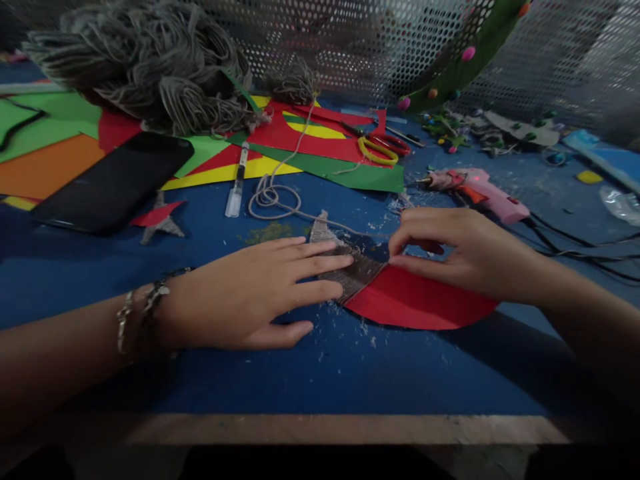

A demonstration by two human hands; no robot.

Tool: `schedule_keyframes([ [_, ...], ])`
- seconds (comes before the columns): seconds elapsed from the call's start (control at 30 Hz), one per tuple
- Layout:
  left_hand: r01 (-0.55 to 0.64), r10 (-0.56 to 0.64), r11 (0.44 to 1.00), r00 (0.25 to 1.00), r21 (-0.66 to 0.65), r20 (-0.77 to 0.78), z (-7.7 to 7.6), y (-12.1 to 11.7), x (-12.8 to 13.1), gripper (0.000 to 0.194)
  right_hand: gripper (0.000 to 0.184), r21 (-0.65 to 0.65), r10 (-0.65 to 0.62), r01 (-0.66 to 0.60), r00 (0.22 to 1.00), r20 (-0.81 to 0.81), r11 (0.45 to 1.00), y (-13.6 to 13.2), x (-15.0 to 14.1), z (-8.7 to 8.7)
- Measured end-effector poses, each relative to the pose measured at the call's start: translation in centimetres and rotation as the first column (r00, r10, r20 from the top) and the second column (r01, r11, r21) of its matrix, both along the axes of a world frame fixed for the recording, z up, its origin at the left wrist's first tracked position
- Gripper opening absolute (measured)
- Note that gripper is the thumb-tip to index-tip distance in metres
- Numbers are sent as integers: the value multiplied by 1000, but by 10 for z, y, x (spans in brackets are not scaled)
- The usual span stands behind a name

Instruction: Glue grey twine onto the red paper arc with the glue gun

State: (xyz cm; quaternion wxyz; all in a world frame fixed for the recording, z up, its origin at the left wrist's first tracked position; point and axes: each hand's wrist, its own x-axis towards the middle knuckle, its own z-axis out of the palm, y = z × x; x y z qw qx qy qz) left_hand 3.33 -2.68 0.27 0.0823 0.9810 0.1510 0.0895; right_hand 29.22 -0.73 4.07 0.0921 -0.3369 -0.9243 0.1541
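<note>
The one view looks from the person's head, above and behind the pinching grip of the bare right hand (pixel 453 250), facing forward and down onto the flat blue tabletop (pixel 285 383). It is near enough that the bare, braceleted left hand (pixel 250 293) looms large left of the grip, and it reaches from the straight brownish table edge (pixel 325 429) nearer than the grip to the grey perforated metal panel (pixel 345 47) beyond it.
</note>
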Motion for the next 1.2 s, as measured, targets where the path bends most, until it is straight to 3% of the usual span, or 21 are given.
schedule_keyframes([
  [0.17, -13, 9, 993, 999, -114, -40, 1, 3, 3, 43, 21, -1, 7, -6, 1000, 23, 1000, -1, -2, 0],
  [0.33, -26, 21, 989, 999, -143, -40, 1, 5, 4, 40, 19, 60, -32, 31, 999, 20, 998, -6, -3, 2],
  [0.67, 14, -11, 997, 999, -71, 38, -3, 5, -3, 32, 18, 310, -60, 71, 997, -45, 948, -21, -10, 7],
  [0.87, 25, -24, 997, 1000, -68, 14, -2, 4, -6, 36, 19, 311, -64, 71, 997, -34, 948, -29, -16, 10],
  [1.1, 70, -73, 993, 997, 92, 31, 1, 2, -3, 29, 26, 288, -139, 132, 990, 2, 948, -32, -23, 10],
  [1.2, 96, -104, 987, 993, 131, 54, 1, 1, -3, 29, 26, 293, -106, 109, 994, -24, 950, -35, -27, 11],
])
